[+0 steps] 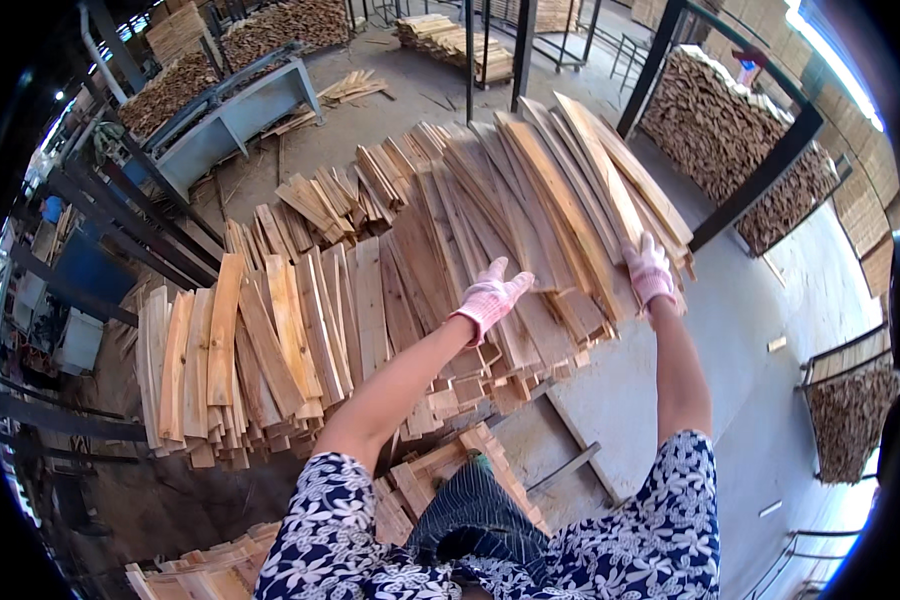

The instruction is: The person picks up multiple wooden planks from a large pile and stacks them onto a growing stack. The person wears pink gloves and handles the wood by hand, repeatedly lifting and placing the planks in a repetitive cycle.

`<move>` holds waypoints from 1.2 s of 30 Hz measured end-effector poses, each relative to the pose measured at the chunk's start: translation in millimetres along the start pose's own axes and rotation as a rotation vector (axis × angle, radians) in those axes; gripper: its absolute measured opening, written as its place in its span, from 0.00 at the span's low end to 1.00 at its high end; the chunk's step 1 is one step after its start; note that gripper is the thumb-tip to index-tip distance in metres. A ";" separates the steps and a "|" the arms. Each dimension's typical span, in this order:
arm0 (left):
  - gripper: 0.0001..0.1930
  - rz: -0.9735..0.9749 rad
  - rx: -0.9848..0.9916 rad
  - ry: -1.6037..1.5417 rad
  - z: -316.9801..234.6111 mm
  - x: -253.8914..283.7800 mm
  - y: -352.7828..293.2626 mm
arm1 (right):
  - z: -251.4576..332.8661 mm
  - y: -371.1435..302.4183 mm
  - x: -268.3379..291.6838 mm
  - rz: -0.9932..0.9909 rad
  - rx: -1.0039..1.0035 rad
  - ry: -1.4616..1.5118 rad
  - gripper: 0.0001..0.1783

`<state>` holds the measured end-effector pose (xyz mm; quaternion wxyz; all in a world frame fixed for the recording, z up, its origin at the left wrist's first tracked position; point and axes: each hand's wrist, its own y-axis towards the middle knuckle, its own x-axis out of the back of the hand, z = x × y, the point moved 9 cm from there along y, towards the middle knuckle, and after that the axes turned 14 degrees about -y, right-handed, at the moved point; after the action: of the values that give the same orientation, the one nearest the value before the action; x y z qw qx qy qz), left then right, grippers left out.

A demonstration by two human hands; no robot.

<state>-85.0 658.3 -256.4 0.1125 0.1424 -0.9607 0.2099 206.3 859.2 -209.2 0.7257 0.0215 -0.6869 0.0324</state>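
Observation:
A long, wide stack of thin wooden slats stretches across in front of me. My left hand, in a pink and white glove, is over the near ends of the slats with its fingers spread, holding nothing. Towards the right end of the stack, my right hand, gloved alike, rests its outstretched fingers on the near end of a pale slat. The slats there lie fanned and overlapping, some tilted over others. Shorter slats form another row behind on the left.
A dark metal frame rises at the right, beside a tall bundle of stacked wood. A blue-grey metal trough stands at the back left. More slats lie close to my body, and a low metal frame is beside them.

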 end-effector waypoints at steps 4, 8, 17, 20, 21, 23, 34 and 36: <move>0.46 -0.123 0.097 -0.374 -1.2 -29.5 60.5 | 1.2 0.4 -2.2 -0.033 0.019 0.004 0.43; 0.69 -0.110 0.330 -0.217 -28.6 -96.8 72.1 | 2.7 0.4 -1.9 -0.004 -0.015 -0.050 0.43; 0.68 -0.189 0.442 -0.253 -53.4 -103.0 44.8 | 4.1 -5.1 1.8 0.045 -0.018 -0.029 0.43; 0.67 -0.182 0.413 -0.265 -53.8 -103.3 46.6 | 2.6 -4.2 5.0 0.063 -0.016 -0.017 0.43; 0.67 -0.181 0.351 -0.318 -51.6 -104.6 47.4 | 3.5 -5.6 6.8 0.066 -0.022 -0.007 0.43; 0.65 -0.179 0.228 -0.424 -41.2 -104.2 49.7 | 4.8 -10.1 9.4 0.070 -0.034 0.010 0.43; 0.58 -0.137 0.004 -0.648 28.5 -42.9 -22.9 | 10.7 -156.1 -37.1 0.089 -0.013 0.280 0.38; 0.60 -0.168 0.010 -0.698 42.2 -31.5 -36.1 | -10.1 -159.6 -58.3 0.127 0.187 0.738 0.34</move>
<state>-50.6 615.6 -289.1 -0.2062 0.2843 -0.9252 0.1436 225.4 699.9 -265.9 0.9156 0.0321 -0.3735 0.1452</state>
